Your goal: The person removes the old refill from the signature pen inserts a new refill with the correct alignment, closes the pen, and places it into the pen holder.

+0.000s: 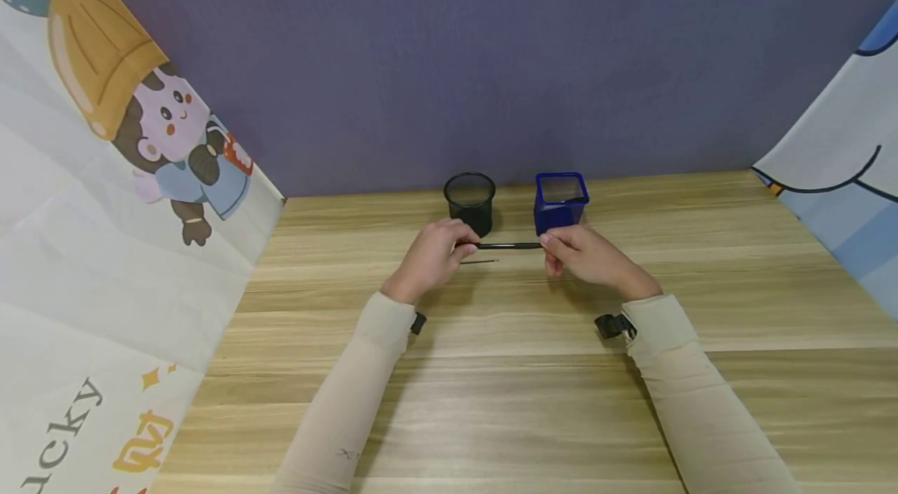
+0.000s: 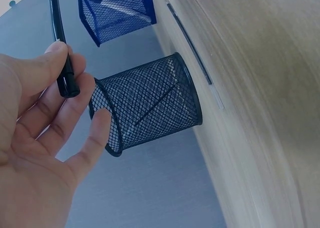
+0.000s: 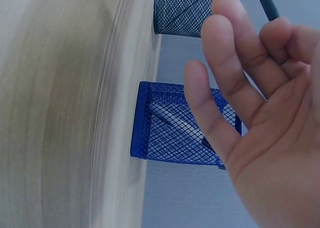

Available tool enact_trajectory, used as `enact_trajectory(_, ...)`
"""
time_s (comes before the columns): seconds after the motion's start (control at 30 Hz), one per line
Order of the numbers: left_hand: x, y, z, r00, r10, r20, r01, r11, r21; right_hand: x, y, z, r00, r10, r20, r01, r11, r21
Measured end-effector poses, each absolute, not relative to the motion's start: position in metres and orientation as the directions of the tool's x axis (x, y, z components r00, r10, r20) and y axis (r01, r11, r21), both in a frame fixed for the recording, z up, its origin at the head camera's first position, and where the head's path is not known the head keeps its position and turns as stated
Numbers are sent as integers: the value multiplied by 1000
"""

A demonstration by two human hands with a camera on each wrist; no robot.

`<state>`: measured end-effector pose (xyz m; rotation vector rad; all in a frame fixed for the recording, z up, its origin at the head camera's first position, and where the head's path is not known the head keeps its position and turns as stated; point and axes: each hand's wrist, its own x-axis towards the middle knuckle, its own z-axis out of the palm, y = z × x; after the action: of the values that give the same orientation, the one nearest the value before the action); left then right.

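A black pen [image 1: 508,246] is stretched level between the two hands, above the table. My left hand [image 1: 433,259] pinches one end between thumb and index finger, its other fingers spread loosely. The other end is pinched by my right hand [image 1: 592,254], whose remaining fingers stand apart from the pen. Below the pen, a thin dark pen refill [image 2: 189,40] with a clear end lies on the table. Behind the left hand stands a round black mesh pen holder [image 1: 459,213], with a thin dark stick inside. A square blue mesh pen holder [image 1: 549,220] stands behind the right hand, containing a whitish pen-like piece.
The wood-grain table [image 1: 491,400] meets a dark blue-grey panel [image 1: 491,58] just behind the holders. Printed white cloths hang at the left [image 1: 42,268] and the right [image 1: 835,143]. Each wrist wears a black strap device.
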<state>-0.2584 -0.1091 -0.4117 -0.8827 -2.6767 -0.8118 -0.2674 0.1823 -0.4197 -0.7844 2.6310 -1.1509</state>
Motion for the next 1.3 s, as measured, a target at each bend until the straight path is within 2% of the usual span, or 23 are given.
enact_trajectory(0.37, -258, -110, -412, -816, 475, 330, 578, 683, 446, -268, 182, -422, -843, -528, 101, -423, 536, -731)
enact_trajectory(1.3, -259, -110, -412, -834, 462, 303, 552, 708, 440, -269, 180, -422, -831, -548, 94, -426, 518, -742)
